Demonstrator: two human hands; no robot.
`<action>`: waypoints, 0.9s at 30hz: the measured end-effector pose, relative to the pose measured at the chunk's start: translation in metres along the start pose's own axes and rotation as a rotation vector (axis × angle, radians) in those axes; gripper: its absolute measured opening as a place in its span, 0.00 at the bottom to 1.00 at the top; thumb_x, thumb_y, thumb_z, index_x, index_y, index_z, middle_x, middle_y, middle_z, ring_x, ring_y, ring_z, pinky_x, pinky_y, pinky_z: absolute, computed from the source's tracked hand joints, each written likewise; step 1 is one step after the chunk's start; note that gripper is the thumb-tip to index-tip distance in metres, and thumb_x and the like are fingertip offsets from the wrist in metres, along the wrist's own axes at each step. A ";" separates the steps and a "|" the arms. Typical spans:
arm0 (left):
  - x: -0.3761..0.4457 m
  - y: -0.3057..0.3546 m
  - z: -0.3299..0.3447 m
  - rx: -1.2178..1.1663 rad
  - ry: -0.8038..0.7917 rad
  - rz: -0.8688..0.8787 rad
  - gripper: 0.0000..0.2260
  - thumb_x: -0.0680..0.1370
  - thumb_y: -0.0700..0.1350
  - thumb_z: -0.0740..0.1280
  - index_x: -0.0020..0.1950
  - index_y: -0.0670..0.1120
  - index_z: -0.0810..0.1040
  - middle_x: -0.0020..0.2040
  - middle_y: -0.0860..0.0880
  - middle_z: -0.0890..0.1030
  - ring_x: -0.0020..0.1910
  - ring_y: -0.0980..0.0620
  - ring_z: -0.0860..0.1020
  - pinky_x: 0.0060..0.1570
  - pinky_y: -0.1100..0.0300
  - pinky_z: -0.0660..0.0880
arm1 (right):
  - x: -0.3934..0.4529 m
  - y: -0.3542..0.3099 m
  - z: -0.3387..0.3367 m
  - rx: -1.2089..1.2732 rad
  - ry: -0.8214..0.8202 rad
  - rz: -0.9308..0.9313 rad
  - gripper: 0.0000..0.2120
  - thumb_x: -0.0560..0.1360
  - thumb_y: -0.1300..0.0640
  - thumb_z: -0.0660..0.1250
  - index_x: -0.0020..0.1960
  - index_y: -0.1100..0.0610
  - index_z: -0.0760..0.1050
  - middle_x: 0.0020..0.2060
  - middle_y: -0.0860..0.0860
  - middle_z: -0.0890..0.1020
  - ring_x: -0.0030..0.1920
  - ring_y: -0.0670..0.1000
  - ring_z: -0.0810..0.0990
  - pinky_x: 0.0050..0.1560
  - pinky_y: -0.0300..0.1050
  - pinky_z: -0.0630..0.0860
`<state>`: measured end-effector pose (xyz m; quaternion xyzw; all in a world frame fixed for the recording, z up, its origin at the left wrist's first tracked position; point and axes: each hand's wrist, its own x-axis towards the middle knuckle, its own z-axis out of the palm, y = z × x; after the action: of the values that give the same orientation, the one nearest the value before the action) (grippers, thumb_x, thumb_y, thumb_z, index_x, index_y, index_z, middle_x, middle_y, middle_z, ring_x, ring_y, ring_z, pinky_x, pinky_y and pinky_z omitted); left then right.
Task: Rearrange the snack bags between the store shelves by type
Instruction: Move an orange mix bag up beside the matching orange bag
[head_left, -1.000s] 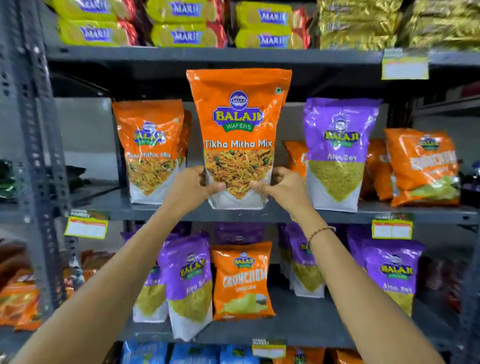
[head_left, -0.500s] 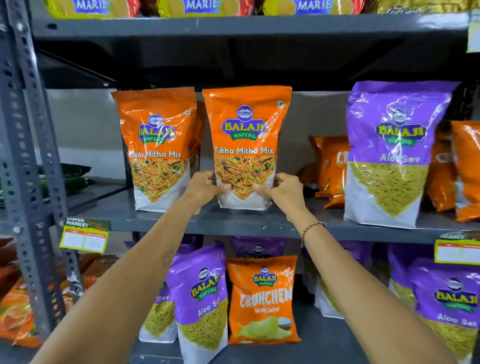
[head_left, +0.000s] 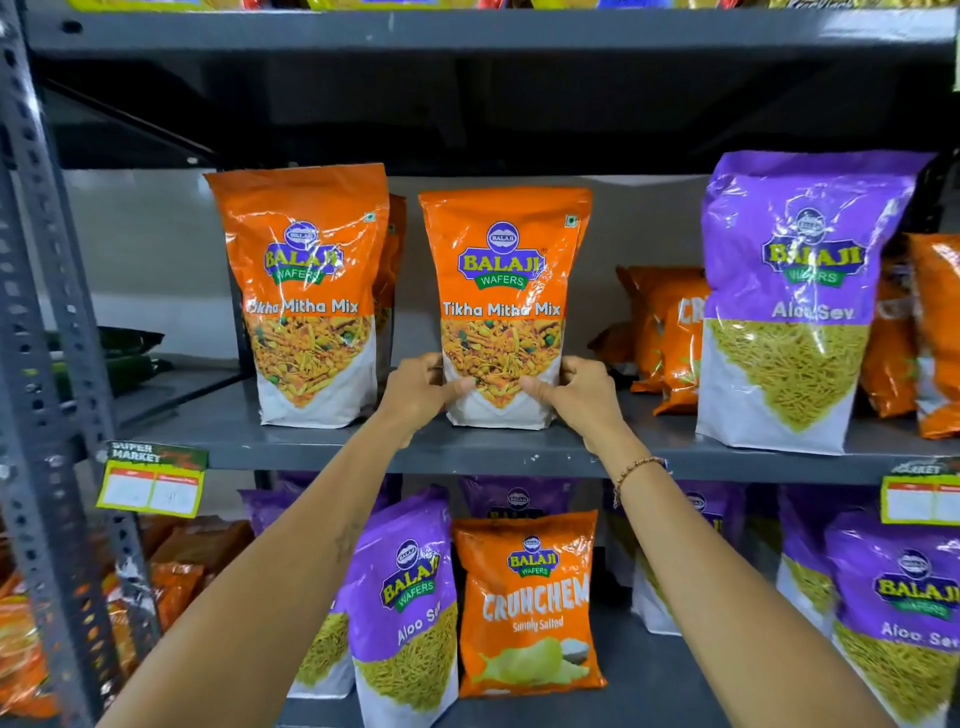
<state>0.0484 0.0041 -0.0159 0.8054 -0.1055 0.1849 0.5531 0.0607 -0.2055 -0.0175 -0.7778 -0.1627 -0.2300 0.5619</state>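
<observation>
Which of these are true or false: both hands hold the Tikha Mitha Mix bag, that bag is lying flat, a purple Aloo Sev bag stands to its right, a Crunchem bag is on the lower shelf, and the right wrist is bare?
1. Both hands grip the middle Tikha Mitha Mix bag. True: the left hand and right hand pinch its lower corners.
2. That bag lies flat. False: it stands upright on the middle shelf.
3. A purple Aloo Sev bag stands to its right. True.
4. A Crunchem bag is on the lower shelf. True.
5. The right wrist is bare. False: it wears a beaded bracelet.
</observation>
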 end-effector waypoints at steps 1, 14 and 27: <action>0.000 0.000 0.001 0.015 0.011 0.011 0.19 0.66 0.55 0.75 0.48 0.43 0.77 0.47 0.44 0.78 0.47 0.47 0.78 0.57 0.37 0.75 | 0.000 0.000 0.000 -0.014 -0.009 -0.011 0.13 0.67 0.51 0.76 0.41 0.59 0.77 0.36 0.52 0.82 0.36 0.46 0.79 0.34 0.42 0.76; -0.006 0.006 0.012 0.126 0.119 -0.012 0.20 0.69 0.54 0.73 0.49 0.40 0.77 0.43 0.42 0.79 0.44 0.48 0.77 0.50 0.42 0.77 | 0.003 0.000 -0.006 -0.053 -0.134 0.035 0.17 0.71 0.49 0.71 0.53 0.59 0.75 0.41 0.47 0.77 0.48 0.50 0.75 0.40 0.39 0.69; -0.044 0.036 0.025 0.175 0.402 0.022 0.18 0.76 0.45 0.69 0.63 0.39 0.72 0.50 0.47 0.78 0.50 0.48 0.78 0.48 0.60 0.73 | -0.014 -0.015 -0.032 0.054 0.080 0.123 0.26 0.69 0.59 0.74 0.64 0.62 0.73 0.60 0.56 0.79 0.58 0.50 0.77 0.58 0.44 0.73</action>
<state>-0.0009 -0.0339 -0.0110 0.7960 0.0148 0.3562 0.4891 0.0355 -0.2314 -0.0047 -0.7610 -0.0982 -0.2215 0.6018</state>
